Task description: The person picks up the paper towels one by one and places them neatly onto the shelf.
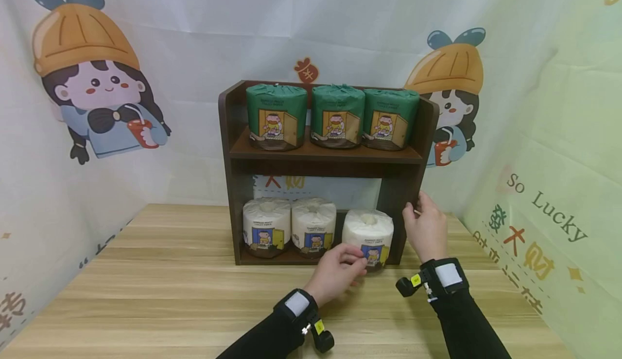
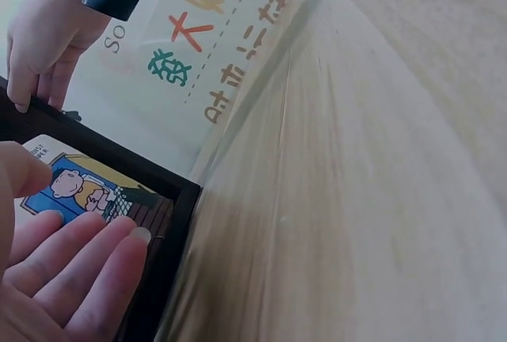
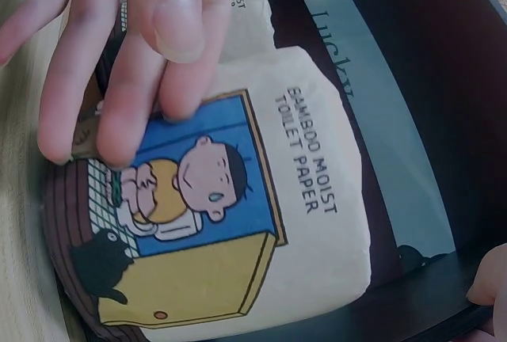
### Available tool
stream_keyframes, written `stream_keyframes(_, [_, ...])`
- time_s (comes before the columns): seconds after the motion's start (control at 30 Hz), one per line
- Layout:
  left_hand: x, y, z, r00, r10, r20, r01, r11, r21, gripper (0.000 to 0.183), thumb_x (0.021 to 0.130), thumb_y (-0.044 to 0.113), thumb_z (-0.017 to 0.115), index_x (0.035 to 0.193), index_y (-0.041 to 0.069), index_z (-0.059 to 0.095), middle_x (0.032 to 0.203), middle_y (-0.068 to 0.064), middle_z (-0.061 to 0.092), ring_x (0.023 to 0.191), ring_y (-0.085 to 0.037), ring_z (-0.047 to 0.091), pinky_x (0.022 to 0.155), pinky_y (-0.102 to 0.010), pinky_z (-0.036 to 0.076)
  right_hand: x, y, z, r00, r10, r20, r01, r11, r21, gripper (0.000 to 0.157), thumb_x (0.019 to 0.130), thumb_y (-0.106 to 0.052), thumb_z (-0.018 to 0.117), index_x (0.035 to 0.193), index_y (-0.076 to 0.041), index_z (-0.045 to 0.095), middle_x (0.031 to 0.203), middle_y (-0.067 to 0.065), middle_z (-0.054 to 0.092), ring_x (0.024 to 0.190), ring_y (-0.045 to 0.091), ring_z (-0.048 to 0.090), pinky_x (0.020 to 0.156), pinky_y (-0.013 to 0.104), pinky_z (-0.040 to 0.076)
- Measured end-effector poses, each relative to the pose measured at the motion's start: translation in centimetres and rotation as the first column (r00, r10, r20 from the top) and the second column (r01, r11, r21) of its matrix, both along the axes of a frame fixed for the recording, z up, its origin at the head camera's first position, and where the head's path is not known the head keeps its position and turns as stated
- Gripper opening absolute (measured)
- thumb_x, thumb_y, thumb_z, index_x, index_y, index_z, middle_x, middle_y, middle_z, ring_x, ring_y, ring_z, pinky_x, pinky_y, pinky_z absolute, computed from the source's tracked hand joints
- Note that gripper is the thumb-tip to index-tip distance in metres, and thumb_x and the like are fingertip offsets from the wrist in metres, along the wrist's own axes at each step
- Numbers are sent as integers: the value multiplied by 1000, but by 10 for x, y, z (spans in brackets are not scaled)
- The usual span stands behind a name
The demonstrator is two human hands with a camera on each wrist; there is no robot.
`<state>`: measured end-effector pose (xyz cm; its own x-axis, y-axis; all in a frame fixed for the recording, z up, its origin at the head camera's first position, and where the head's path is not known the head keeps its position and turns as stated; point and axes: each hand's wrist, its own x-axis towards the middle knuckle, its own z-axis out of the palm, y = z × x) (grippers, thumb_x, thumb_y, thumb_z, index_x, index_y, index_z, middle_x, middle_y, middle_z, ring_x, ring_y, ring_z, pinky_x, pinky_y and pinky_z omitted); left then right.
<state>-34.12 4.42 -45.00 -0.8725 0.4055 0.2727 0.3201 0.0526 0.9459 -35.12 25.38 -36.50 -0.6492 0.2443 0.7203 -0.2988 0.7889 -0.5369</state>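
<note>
A dark brown two-tier shelf (image 1: 325,156) stands on the table. At the right end of its lower tier is a white-wrapped toilet roll (image 1: 367,235), set a little further forward than the two white toilet rolls (image 1: 313,229) to its left. My left hand (image 1: 337,272) is by this right-hand roll's front, fingers loosely extended; whether the fingertips touch the wrapper I cannot tell. In the left wrist view those fingers (image 2: 79,267) spread before the printed label. My right hand (image 1: 427,229) holds the edge of the shelf's right side panel, thumb at the front.
Three green-wrapped toilet rolls (image 1: 337,117) stand in a row on the upper tier. The wooden table (image 1: 160,294) runs out to both sides and toward me. A printed cloth (image 1: 194,51) hangs behind the shelf and along the sides.
</note>
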Motion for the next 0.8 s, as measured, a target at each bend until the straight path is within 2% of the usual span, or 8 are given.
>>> stream_keyframes(0.3, [0, 1, -2, 997, -75, 7, 75, 997, -19, 42, 98, 19, 66, 135, 5, 52, 126, -11, 60, 98, -13, 63, 73, -30, 60, -1, 2, -1, 1000, 2, -31, -1, 1000, 17, 21, 96, -6, 62, 113, 5, 62, 104, 24, 68, 94, 36, 65, 72, 52, 59])
stream_keyframes(0.5, [1, 1, -2, 992, -123, 23, 124, 991, -57, 52, 97, 23, 67, 143, 7, 47, 142, -8, 48, 102, -10, 61, 77, -27, 59, -2, 2, -2, 1000, 0, -16, 0, 1000, 10, 22, 96, -6, 62, 115, 5, 62, 105, 24, 68, 95, 36, 65, 73, 52, 59])
stream_keyframes(0.8, [2, 2, -6, 977, -208, 46, 211, 975, -70, 56, 99, 21, 64, 149, 9, 40, 149, -10, 40, 106, -9, 60, 79, -34, 59, -2, 2, -1, 1000, 1, -13, 0, 1000, 12, 23, 96, -7, 62, 116, 5, 62, 106, 24, 68, 96, 35, 65, 73, 52, 59])
